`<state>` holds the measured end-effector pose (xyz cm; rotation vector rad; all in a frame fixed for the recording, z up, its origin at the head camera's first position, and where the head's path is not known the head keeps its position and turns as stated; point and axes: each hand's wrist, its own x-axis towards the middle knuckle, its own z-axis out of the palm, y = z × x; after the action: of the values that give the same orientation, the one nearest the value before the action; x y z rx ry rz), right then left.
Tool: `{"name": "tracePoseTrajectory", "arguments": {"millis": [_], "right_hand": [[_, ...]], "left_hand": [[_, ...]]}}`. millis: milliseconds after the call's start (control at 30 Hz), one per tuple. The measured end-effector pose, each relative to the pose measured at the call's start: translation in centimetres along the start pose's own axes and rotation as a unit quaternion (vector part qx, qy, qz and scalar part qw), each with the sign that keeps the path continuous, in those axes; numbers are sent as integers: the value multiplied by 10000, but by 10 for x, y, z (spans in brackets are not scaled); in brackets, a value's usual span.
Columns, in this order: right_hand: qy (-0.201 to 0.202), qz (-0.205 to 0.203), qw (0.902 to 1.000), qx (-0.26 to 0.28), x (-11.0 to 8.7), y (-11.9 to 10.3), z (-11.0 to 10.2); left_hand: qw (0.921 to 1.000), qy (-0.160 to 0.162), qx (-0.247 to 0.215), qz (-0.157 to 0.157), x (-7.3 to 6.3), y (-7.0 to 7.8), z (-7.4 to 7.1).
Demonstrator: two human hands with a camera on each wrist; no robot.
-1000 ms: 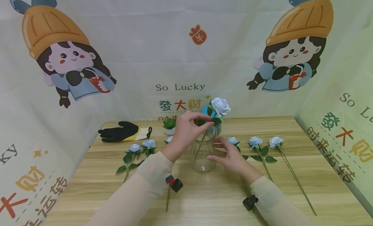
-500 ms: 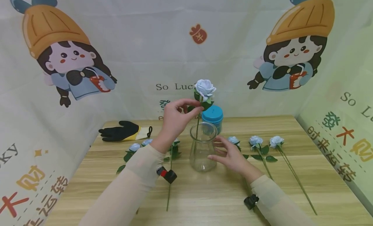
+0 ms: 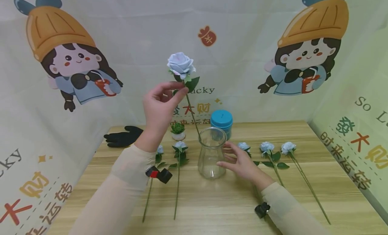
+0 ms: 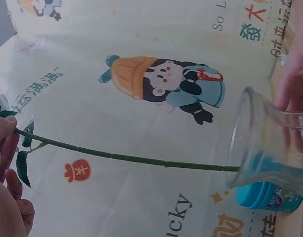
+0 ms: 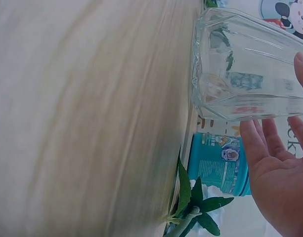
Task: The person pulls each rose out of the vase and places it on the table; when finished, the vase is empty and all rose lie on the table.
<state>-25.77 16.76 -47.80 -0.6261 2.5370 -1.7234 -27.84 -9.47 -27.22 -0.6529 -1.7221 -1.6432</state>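
Note:
My left hand (image 3: 162,103) is raised above the table and pinches an artificial rose (image 3: 181,65) just below its pale blue bloom. The green stem (image 4: 136,159) slants down, its lower end right at the left rim of a clear glass vase (image 3: 212,161). In the left wrist view this end overlaps the vase mouth. My right hand (image 3: 242,164) is at the right side of the vase, fingers loosely extended and fingertips right at the glass. Its thumb overlaps the vase in the right wrist view (image 5: 280,163). The vase stands upright with no flower inside.
Several more blue roses lie on the table, some left of the vase (image 3: 180,145), others right (image 3: 288,147). Behind it stand a blue-lidded jar (image 3: 221,119) and a small potted succulent (image 3: 178,130). A black glove (image 3: 122,137) lies at the back left. Printed cloth encloses the table.
My left hand has risen and moved left, drawing the rose up from inside the vase until its stem end is at the rim. The right hand has stayed beside the vase.

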Motion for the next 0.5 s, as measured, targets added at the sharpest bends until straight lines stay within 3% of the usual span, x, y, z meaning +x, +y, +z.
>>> {"name": "tracePoseTrajectory", "arguments": {"millis": [133, 267, 500], "right_hand": [[-7, 34, 10000, -9, 0, 0, 0], [-14, 30, 10000, 6, 0, -1, 0], [-17, 123, 9999, 9, 0, -1, -1]], "left_hand": [[9998, 152, 28, 138, 10, 14, -17], [9994, 322, 109, 55, 15, 22, -38], [9938, 508, 946, -302, 6, 11, -80]]}}
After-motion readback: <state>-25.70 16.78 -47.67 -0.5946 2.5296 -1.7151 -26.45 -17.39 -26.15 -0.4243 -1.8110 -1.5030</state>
